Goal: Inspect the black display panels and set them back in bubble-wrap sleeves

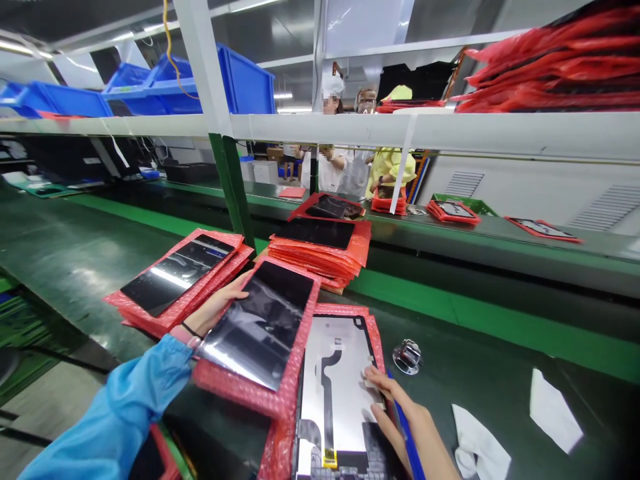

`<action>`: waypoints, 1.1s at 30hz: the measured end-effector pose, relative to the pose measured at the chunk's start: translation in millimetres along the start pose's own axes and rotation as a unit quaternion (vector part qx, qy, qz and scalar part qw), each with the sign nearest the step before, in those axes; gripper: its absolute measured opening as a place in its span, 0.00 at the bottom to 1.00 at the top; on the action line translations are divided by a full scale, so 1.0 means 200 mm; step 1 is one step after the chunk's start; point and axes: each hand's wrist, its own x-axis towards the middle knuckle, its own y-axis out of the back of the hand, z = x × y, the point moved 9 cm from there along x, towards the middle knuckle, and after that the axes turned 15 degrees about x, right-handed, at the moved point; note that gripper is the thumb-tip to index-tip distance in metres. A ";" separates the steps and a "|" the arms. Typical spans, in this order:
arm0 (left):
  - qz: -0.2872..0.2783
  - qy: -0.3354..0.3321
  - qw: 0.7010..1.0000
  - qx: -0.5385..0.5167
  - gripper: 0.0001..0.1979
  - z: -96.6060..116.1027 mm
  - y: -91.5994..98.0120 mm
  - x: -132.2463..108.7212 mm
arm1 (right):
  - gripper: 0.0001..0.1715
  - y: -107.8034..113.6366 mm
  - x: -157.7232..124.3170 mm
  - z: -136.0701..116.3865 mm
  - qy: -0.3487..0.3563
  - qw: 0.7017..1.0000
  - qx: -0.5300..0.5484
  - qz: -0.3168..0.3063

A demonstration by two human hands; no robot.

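Observation:
My left hand point(216, 308) grips the left edge of a dark glossy panel point(265, 320) lying on a red bubble-wrap sleeve point(280, 395), lifted and tilted over the bench. My right hand point(400, 417) rests on the right edge of a second panel point(333, 393) that lies face down, silver back and flex cable showing, on another red sleeve point(373, 327). A blue pen-like tool point(407, 440) lies along that hand, fingers closed around it.
Stacks of red-sleeved panels sit at left point(180, 277) and ahead point(320, 250). A small metal ring-shaped object point(407, 355) and white cloths point(555, 410) lie on the dark green bench. People in white and yellow stand beyond the far conveyor point(500, 233). Blue bins point(240, 80) sit on the shelf.

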 end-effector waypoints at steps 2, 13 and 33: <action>0.016 0.009 1.000 0.020 0.31 -0.06 0.11 0.05 | 0.19 -0.02 0.00 0.02 -0.002 1.000 0.000 -0.003; 0.117 0.070 0.971 0.195 0.14 -0.17 0.33 0.18 | 0.23 0.03 0.03 0.01 -0.051 0.986 0.158 0.021; -0.074 0.255 0.963 -0.052 0.16 -0.20 -0.64 -0.43 | 0.22 -0.06 0.08 0.01 -0.074 0.986 0.129 0.075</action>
